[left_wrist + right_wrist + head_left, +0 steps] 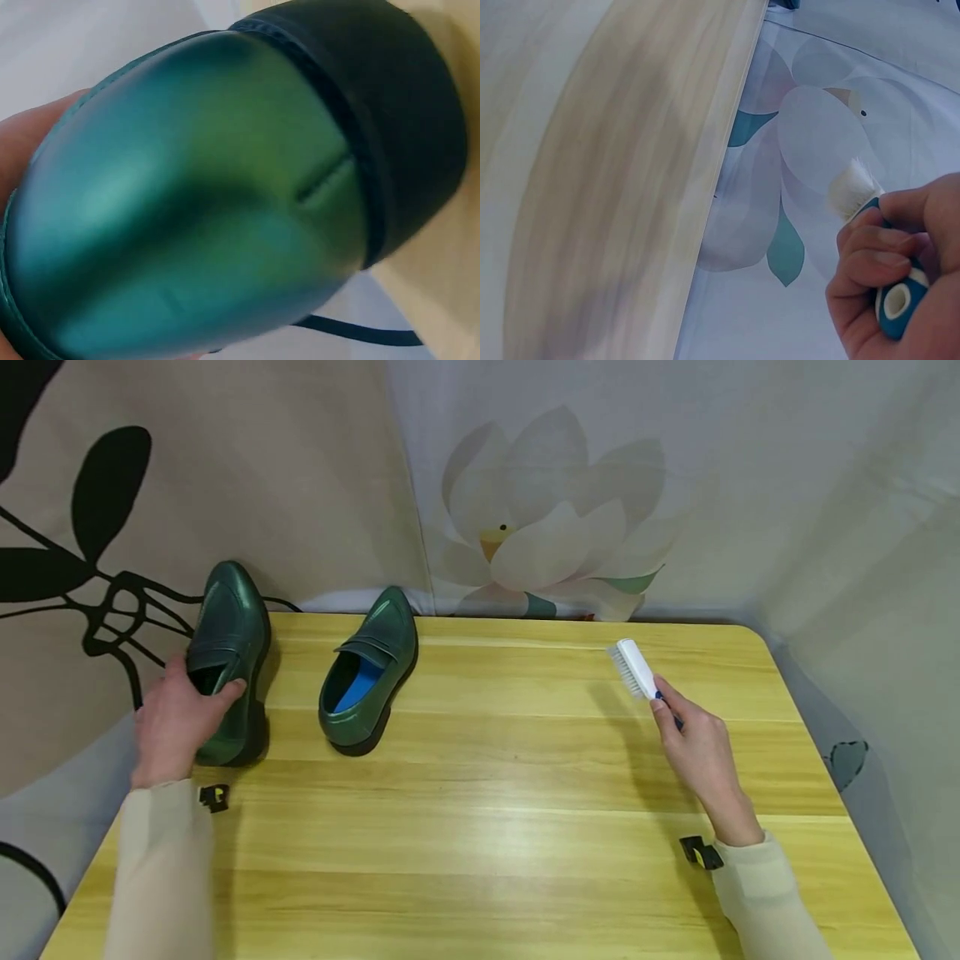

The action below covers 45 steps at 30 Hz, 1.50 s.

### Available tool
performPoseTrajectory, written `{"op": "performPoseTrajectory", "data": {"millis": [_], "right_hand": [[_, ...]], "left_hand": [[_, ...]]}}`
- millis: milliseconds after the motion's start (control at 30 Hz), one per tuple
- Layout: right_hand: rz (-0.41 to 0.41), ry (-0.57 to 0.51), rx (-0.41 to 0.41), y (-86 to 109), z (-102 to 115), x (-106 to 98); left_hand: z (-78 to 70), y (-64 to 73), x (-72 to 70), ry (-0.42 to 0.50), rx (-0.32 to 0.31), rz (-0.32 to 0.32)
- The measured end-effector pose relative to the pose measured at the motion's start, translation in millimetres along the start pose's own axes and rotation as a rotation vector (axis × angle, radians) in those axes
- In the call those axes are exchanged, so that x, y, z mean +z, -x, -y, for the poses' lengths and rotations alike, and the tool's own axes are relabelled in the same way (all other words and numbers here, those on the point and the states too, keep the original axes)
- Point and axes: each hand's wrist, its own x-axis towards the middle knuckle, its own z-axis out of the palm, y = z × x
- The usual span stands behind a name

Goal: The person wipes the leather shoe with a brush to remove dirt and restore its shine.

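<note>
At the table's left edge my left hand (180,718) grips a green loafer (232,618) by its opening, thumb on the near side. The heel of that loafer (180,180) fills the left wrist view, with its dark sole block close to the wood. A second green loafer (360,668) with a blue insole stands to its right, toe pointing away. Over the right part of the table my right hand (697,739) holds a white brush (636,668) by its blue handle. In the right wrist view the fingers curl round the brush handle (904,304), and pale bristles (853,187) stick out beyond them.
The wooden table (510,852) has rounded far corners. Behind it hangs a pale curtain (300,468) printed with dark leaves and a large flower; the fabric also drops along the right side. Small black tags (214,797) sit beside both cuffs.
</note>
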Motion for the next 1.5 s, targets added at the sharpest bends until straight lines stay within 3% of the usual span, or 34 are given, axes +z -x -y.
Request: {"op": "performPoseTrajectory", "data": {"millis": [100,233,467,633,767,1033,1367,1500], "right_hand": [[0.000,0.001,0.005,0.4,0,-1],[0.001,0.001,0.014,1.2,0,-1],[-0.015,0.002,0.020,1.4,0,-2],[-0.023,-0.008,0.035,1.0,0,-3],[-0.035,-0.021,0.039,1.1,1,-5],[-0.062,-0.032,0.027,2.0,3,-7],[-0.089,-0.036,0.018,4.1,3,-10],[-0.103,-0.038,0.007,5.3,2,-11]], "left_hand": [[-9.5,5.9,-5.4,0.042,0.055,-0.093],[-27.9,15.1,-17.9,0.089,0.106,-0.144],[-66.3,32.7,-35.2,0.115,0.167,-0.167],[-96.3,42.9,-36.4,0.171,0.240,-0.131],[-120.4,44.3,-29.8,0.251,0.297,-0.034],[-173.8,43.5,-2.8,0.374,0.359,0.233],[-216.7,34.1,63.2,0.410,0.501,0.473],[-230.1,34.4,89.4,0.392,0.515,0.576]]}}
